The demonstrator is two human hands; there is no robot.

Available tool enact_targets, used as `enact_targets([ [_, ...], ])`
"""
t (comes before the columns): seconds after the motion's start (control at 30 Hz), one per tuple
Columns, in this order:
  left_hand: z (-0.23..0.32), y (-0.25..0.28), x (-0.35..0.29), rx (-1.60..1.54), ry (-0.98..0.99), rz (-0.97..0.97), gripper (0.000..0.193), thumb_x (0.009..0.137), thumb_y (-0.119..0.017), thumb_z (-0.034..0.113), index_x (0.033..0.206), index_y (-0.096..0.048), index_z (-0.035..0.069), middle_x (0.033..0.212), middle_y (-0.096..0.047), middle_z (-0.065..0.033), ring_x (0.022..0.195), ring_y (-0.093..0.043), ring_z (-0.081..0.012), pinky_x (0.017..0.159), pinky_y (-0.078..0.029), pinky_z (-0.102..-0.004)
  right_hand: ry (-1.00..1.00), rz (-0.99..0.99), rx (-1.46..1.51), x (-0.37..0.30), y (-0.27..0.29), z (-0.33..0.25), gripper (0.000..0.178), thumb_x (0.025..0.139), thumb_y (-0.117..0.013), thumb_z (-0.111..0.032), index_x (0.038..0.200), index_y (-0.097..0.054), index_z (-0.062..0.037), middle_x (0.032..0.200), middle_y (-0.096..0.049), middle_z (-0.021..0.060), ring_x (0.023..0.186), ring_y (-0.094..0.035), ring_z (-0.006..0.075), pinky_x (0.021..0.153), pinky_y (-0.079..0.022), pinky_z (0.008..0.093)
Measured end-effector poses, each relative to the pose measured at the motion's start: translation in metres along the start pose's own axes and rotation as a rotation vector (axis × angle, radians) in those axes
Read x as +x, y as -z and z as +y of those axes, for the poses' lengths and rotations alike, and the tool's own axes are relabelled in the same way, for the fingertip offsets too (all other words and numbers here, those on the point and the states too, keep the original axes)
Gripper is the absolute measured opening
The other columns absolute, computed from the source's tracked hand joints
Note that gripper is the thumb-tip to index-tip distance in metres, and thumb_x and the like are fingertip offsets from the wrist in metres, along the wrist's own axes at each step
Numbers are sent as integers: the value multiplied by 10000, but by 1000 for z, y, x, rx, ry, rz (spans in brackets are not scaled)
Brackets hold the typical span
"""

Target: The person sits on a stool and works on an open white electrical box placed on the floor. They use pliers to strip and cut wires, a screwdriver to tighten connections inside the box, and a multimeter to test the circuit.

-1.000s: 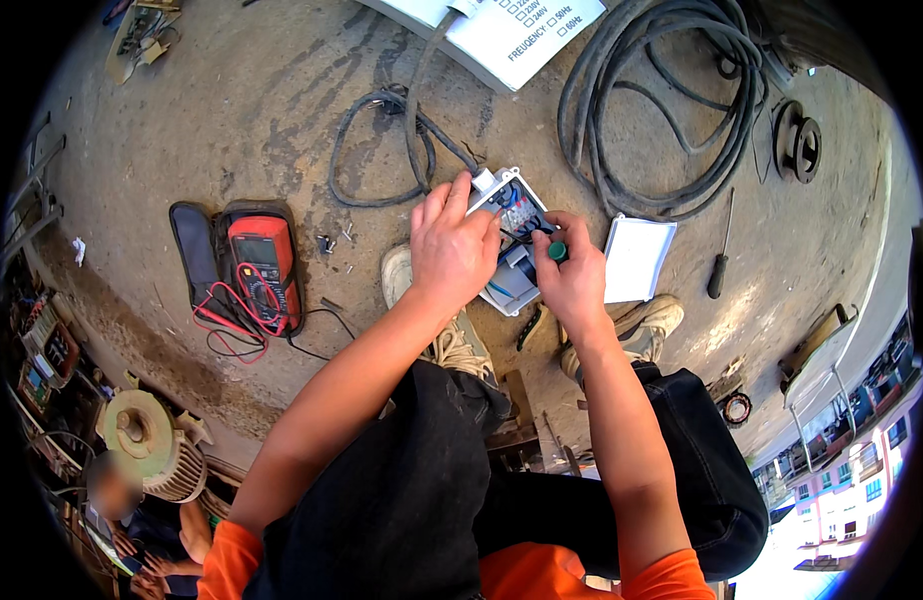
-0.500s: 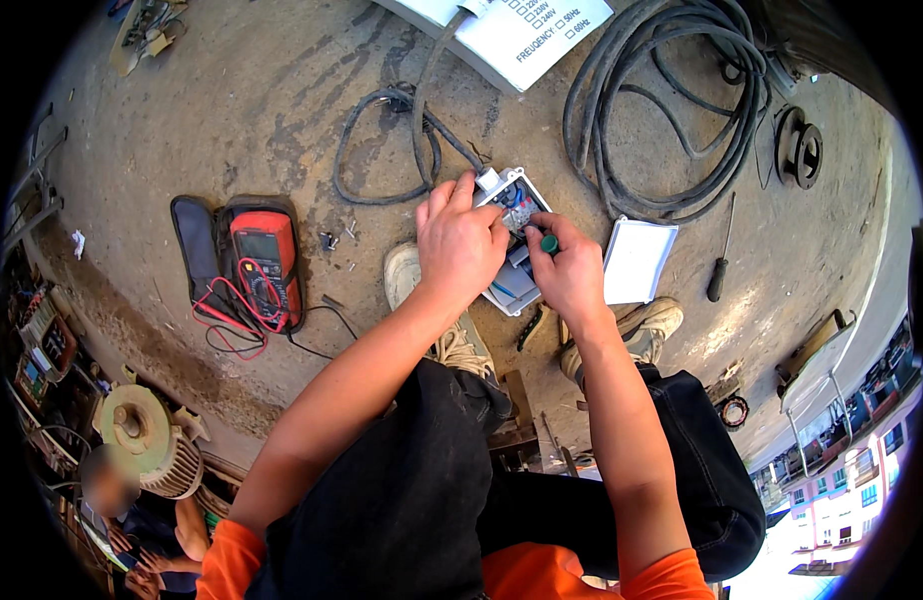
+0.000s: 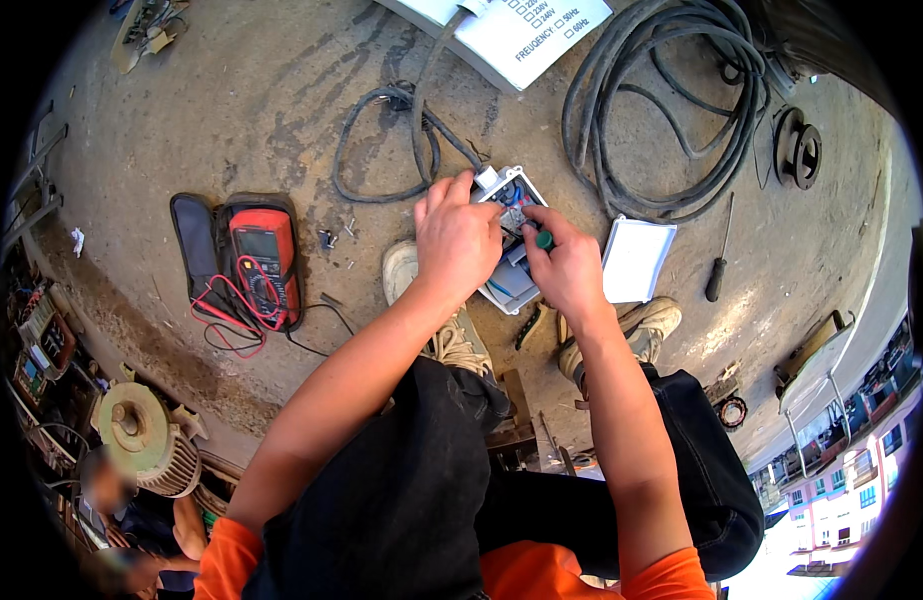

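Grey plastic box (image 3: 520,286), open on the floor (image 3: 242,120): the left hand (image 3: 460,243) lies along its left edge (whether it pinches anything, I cannot tell), while the right hand (image 3: 569,266) grips a green-ended tool (image 3: 545,241) over the wires (image 3: 518,192) inside.

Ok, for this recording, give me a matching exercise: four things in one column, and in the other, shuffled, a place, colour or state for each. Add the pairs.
Things:
1. multimeter
2. white rectangular lid
3. thick cable
4. green-ended tool

Places and states:
A. in the right hand's grip
B. dark, looped in a coil toward the upper right
C. red, lying in an opened case at the left
D. flat on the ground, just right of the right hand

Pairs: 1-C, 2-D, 3-B, 4-A
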State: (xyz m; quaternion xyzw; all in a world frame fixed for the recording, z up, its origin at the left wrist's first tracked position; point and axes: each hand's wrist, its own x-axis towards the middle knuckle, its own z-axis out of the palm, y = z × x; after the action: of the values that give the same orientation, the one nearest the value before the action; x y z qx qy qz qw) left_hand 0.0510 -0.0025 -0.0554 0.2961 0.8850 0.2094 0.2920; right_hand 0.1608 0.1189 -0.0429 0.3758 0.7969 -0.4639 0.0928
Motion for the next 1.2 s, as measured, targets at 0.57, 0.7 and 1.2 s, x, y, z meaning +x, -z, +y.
enact_targets([
  [0.57, -2, -5, -4, 17, -45, 67, 188, 807, -713, 139, 963, -808, 95, 1300, -619, -198, 1229, -534, -361, 1035, -366, -460, -96, 144, 259, 27, 91, -44, 450, 1042, -593, -388, 916, -667, 38, 673, -625, 83, 598, -604, 156, 566, -473, 313],
  [0.7, -1, -6, -3, 23, -69, 79, 179, 821, -710, 150, 960, -805, 89, 1299, -619, -203, 1225, -535, -362, 1033, -362, -458, -58, 128, 406, 26, 76, -36, 393, 1074, -550, -306, 1005, -678, 60, 747, -654, 77, 593, -630, 116, 545, -488, 242],
  [1.2, 1, -7, -2, -15, 6, 61, 173, 809, -725, 185, 941, -822, 128, 1304, -624, -170, 1226, -534, -339, 1028, -358, -463, -255, 219, 336, 29, 51, -27, 339, 977, -698, -270, 865, -711, 49, 573, -627, 35, 499, -602, 89, 480, -467, 261],
])
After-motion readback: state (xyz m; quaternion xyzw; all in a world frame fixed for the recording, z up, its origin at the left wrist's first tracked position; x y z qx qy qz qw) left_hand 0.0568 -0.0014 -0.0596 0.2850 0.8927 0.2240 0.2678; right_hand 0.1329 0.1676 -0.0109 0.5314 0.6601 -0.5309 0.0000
